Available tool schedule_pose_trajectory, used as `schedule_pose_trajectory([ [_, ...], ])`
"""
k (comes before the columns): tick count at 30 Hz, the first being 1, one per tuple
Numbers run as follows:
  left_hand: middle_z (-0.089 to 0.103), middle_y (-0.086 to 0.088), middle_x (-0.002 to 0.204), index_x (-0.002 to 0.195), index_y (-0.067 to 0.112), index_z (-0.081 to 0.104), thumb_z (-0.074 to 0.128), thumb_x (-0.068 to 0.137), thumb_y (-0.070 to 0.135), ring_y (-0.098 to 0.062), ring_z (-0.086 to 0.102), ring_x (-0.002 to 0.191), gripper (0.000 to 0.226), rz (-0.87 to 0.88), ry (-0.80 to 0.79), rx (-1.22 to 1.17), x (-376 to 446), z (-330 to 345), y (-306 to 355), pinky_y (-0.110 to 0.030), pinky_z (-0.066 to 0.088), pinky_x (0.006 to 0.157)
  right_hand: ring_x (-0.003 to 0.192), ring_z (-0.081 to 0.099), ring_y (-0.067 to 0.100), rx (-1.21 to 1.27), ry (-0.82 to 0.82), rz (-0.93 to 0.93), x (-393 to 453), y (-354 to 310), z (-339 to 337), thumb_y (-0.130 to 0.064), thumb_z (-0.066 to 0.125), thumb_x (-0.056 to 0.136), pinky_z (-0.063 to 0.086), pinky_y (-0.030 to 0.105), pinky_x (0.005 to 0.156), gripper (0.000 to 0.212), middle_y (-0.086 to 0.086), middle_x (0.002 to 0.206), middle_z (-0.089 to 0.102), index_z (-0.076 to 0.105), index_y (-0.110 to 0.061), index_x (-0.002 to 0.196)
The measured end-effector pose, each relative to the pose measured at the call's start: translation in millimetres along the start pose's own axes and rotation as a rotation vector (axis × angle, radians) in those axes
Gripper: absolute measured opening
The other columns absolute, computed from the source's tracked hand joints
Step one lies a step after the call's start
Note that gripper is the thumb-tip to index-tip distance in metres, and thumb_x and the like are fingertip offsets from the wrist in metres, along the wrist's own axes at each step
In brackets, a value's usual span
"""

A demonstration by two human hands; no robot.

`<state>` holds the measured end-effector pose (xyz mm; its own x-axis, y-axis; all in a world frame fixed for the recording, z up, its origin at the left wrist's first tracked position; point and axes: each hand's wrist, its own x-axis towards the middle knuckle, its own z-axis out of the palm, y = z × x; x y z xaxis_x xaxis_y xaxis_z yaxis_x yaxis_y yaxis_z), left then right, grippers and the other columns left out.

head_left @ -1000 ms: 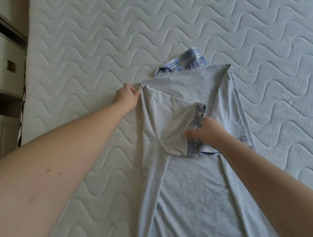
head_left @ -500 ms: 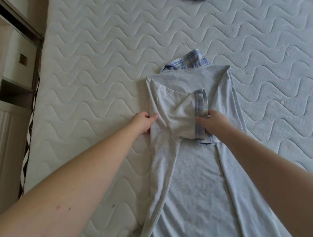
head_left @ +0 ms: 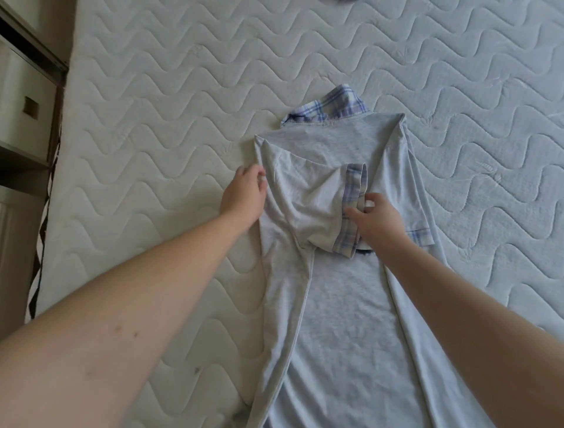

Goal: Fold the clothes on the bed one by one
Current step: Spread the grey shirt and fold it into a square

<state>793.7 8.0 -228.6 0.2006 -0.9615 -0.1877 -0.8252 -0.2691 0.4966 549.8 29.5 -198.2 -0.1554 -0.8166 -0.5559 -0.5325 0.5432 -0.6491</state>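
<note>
A grey polo shirt (head_left: 345, 320) with a blue plaid collar (head_left: 332, 107) lies back up on the white quilted mattress (head_left: 152, 91). Both long sides are folded inward. The left sleeve (head_left: 308, 210) lies folded across the back, and its plaid cuff (head_left: 351, 195) points right. My right hand (head_left: 377, 223) is on that cuff, thumb across the plaid and fingers curled at its edge, pinching it. My left hand (head_left: 244, 195) rests at the shirt's left folded edge, fingertips touching the fabric. The right sleeve's cuff (head_left: 419, 236) shows beside my right wrist.
A pale drawer unit (head_left: 27, 107) stands along the mattress's left side. Something dark (head_left: 345, 1) peeks in at the top edge of the bed. Bare mattress surrounds the shirt on the left, right and far side.
My left hand slid down the shirt's left edge from the shoulder to mid-chest. My right hand laid the sleeve cuff flatter across the back. The view shifted right.
</note>
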Motion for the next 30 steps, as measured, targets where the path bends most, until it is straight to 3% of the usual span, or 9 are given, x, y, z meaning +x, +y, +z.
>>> schedule_pose_trajectory([
  [2, 0.042, -0.006, 0.142, 0.137, 0.017, 0.047, 0.048, 0.100, 0.016, -0.028, 0.056, 0.113, 0.038, 0.129, -0.107, 0.074, 24, -4, 6, -0.036, 0.043, 0.090, 0.077, 0.060, 0.014, 0.047, 0.022, 0.044, 7, -8, 1, -0.036, 0.066, 0.090, 0.041, 0.023, 0.051, 0.055, -0.001, 0.110, 0.063, 0.045, -0.019, 0.137],
  [5, 0.016, 0.000, 0.160, 0.154, 0.021, 0.023, 0.051, 0.098, 0.010, -0.027, 0.044, 0.132, 0.063, 0.243, -0.297, 0.266, 58, -4, 16, -0.038, 0.040, 0.102, 0.075, 0.065, 0.021, 0.114, -0.006, 0.131, 22, -15, 1, -0.034, 0.072, 0.086, 0.058, 0.037, 0.068, 0.037, 0.004, 0.088, 0.066, 0.061, -0.007, 0.108],
  [7, 0.020, -0.004, 0.160, 0.155, 0.022, 0.020, 0.056, 0.096, 0.012, -0.030, 0.044, 0.132, 0.070, 0.240, -0.392, 0.365, 80, -6, 24, -0.039, 0.040, 0.104, 0.080, 0.071, 0.031, 0.160, -0.056, 0.170, 27, -17, -1, -0.027, 0.076, 0.083, 0.059, 0.046, 0.080, 0.031, 0.014, 0.087, 0.072, 0.066, -0.002, 0.098],
  [11, 0.059, -0.007, 0.124, 0.127, 0.019, 0.055, 0.075, 0.082, 0.025, -0.029, 0.057, 0.109, 0.049, 0.278, -0.496, 0.554, 114, -18, 41, -0.036, 0.046, 0.088, 0.070, 0.070, 0.033, 0.098, -0.025, 0.009, 26, -23, -9, -0.019, 0.071, 0.086, 0.060, 0.048, 0.070, 0.019, 0.017, 0.077, 0.072, 0.065, -0.003, 0.094],
  [15, 0.068, -0.004, 0.099, 0.090, 0.023, 0.062, 0.081, 0.076, 0.035, -0.027, 0.064, 0.090, 0.027, 0.231, -0.548, 0.558, 136, -26, 56, -0.033, 0.048, 0.075, 0.044, 0.060, 0.018, 0.072, -0.009, -0.141, 21, -27, -27, -0.015, 0.061, 0.091, 0.047, 0.024, 0.044, 0.008, 0.008, 0.053, 0.063, 0.058, -0.007, 0.092],
  [19, 0.066, -0.002, 0.102, 0.086, 0.026, 0.057, 0.080, 0.076, 0.037, -0.022, 0.059, 0.087, 0.027, 0.216, -0.479, 0.564, 138, -21, 61, -0.029, 0.042, 0.069, 0.067, 0.060, 0.020, -0.208, 0.015, -0.172, 29, -17, -29, -0.019, 0.056, 0.094, 0.043, 0.028, 0.051, 0.002, 0.000, 0.082, 0.064, 0.056, -0.017, 0.096],
  [24, 0.050, -0.006, 0.120, 0.109, 0.020, 0.057, 0.070, 0.085, 0.027, -0.026, 0.058, 0.096, 0.029, 0.251, -0.296, 0.410, 116, -2, 53, -0.032, 0.042, 0.075, 0.112, 0.052, 0.016, -0.251, 0.113, -0.174, 25, -2, -28, -0.021, 0.060, 0.092, 0.045, 0.032, 0.088, 0.051, -0.002, 0.129, 0.053, 0.042, -0.022, 0.139],
  [26, 0.046, -0.008, 0.124, 0.119, 0.018, 0.055, 0.066, 0.087, 0.024, -0.027, 0.059, 0.089, 0.034, 0.271, -0.164, 0.277, 99, 0, 49, -0.035, 0.045, 0.075, 0.112, 0.052, 0.019, -0.287, 0.217, -0.259, 8, 1, -27, -0.024, 0.061, 0.092, 0.042, 0.036, 0.096, 0.040, -0.002, 0.118, 0.055, 0.049, -0.020, 0.129],
  [30, 0.049, -0.014, 0.117, 0.116, 0.011, 0.058, 0.060, 0.089, 0.015, -0.031, 0.057, 0.086, 0.027, 0.293, 0.060, 0.036, 49, 7, 42, -0.038, 0.046, 0.077, 0.068, 0.057, 0.008, -0.216, 0.063, -0.178, -40, 7, -3, -0.034, 0.055, 0.095, 0.047, 0.029, 0.062, 0.015, -0.012, 0.073, 0.059, 0.059, -0.020, 0.093],
])
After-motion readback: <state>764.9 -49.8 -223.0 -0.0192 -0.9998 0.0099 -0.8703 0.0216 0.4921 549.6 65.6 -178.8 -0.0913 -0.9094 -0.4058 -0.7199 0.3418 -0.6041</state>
